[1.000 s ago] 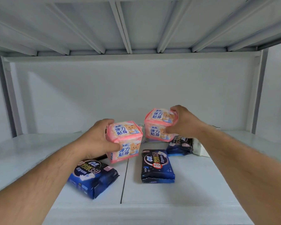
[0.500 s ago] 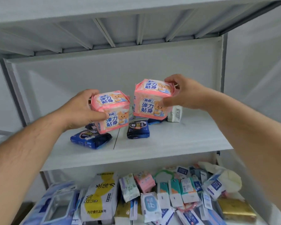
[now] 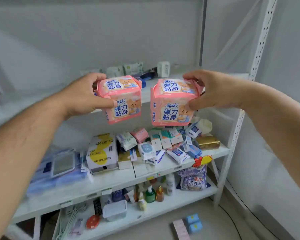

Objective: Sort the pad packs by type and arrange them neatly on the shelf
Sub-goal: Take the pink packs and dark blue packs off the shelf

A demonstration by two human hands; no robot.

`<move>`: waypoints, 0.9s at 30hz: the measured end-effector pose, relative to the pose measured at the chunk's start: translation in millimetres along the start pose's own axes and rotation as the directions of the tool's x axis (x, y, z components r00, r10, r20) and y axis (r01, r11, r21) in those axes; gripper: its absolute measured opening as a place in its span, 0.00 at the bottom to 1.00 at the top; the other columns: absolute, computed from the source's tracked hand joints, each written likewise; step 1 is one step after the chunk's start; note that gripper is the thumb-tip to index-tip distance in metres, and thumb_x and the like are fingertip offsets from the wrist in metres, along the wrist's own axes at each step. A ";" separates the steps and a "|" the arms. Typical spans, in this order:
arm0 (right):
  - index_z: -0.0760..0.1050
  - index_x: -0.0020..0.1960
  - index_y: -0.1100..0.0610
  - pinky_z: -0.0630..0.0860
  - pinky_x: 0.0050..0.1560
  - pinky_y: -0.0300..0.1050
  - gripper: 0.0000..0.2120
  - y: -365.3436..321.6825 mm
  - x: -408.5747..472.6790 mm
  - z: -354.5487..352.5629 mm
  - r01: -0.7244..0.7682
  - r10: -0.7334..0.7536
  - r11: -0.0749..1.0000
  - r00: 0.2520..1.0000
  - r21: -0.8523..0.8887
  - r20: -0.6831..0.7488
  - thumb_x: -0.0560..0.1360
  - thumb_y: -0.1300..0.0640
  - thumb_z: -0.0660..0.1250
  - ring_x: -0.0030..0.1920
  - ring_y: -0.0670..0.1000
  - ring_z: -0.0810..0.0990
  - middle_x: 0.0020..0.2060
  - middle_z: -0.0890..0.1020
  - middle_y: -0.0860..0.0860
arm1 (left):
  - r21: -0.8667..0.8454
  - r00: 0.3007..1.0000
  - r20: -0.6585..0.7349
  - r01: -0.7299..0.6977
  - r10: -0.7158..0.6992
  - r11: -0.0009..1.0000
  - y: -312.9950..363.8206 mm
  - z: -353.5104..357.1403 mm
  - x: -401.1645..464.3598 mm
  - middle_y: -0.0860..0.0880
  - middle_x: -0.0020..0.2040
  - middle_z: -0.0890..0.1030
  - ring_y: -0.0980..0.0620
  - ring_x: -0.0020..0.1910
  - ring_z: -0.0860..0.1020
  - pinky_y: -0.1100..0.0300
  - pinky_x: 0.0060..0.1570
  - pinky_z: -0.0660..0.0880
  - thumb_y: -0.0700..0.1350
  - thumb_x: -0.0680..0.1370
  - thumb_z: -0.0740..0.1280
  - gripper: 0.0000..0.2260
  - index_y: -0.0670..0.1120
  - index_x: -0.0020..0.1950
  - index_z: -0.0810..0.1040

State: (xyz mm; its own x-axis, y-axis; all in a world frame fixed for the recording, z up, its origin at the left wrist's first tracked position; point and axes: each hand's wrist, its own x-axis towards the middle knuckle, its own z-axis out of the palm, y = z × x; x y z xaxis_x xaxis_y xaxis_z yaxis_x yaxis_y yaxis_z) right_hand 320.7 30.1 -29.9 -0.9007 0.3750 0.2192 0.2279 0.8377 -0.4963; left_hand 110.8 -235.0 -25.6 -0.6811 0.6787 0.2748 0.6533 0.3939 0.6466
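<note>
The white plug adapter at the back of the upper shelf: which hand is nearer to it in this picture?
Right. The right hand sits just below and right of the white plug adapter; the left hand is farther away to its left.

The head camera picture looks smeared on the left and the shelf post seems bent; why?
Head view: the pink packs and both hands look fairly sharp, while the left wall and shelf edge smear, suggesting motion blur; the post bows, probably from the wide-angle lens; lighting is soft.
</note>
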 end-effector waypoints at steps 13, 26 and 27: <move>0.65 0.70 0.45 0.75 0.56 0.40 0.40 75.8 -153.7 151.3 -0.130 0.154 0.988 0.878 -0.085 0.453 0.62 0.53 0.80 0.55 0.44 0.76 0.58 0.73 0.42 | -0.031 0.928 0.294 0.248 -0.228 0.968 -78.3 149.5 -116.3 0.53 0.60 0.77 0.54 0.57 0.77 0.53 0.63 0.74 0.46 0.65 0.81 0.42 0.49 0.74 0.63; 0.65 0.65 0.51 0.70 0.47 0.38 0.35 236.8 -200.1 309.6 -0.234 0.274 0.961 0.740 -0.146 0.615 0.63 0.49 0.76 0.51 0.47 0.72 0.55 0.67 0.46 | 0.207 0.736 0.459 0.455 -0.496 0.866 -171.9 371.5 -166.1 0.52 0.59 0.65 0.55 0.55 0.72 0.63 0.54 0.68 0.46 0.63 0.79 0.37 0.50 0.69 0.66; 0.65 0.65 0.50 0.70 0.46 0.38 0.34 242.3 -198.2 321.4 -0.242 0.278 0.960 0.727 -0.144 0.628 0.63 0.49 0.76 0.50 0.47 0.71 0.54 0.67 0.46 | 0.208 0.724 0.473 0.461 -0.501 0.863 -182.0 383.3 -164.7 0.52 0.59 0.65 0.55 0.56 0.72 0.63 0.54 0.68 0.46 0.63 0.79 0.38 0.50 0.70 0.65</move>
State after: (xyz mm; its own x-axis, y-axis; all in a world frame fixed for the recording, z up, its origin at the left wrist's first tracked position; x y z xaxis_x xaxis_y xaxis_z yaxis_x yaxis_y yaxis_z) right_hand 435.6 31.2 -463.6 -0.8240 0.2560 -0.5055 0.4897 0.7705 -0.4080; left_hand 230.7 -180.9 -461.3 -0.6642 0.5878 -0.4619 0.3188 0.7816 0.5361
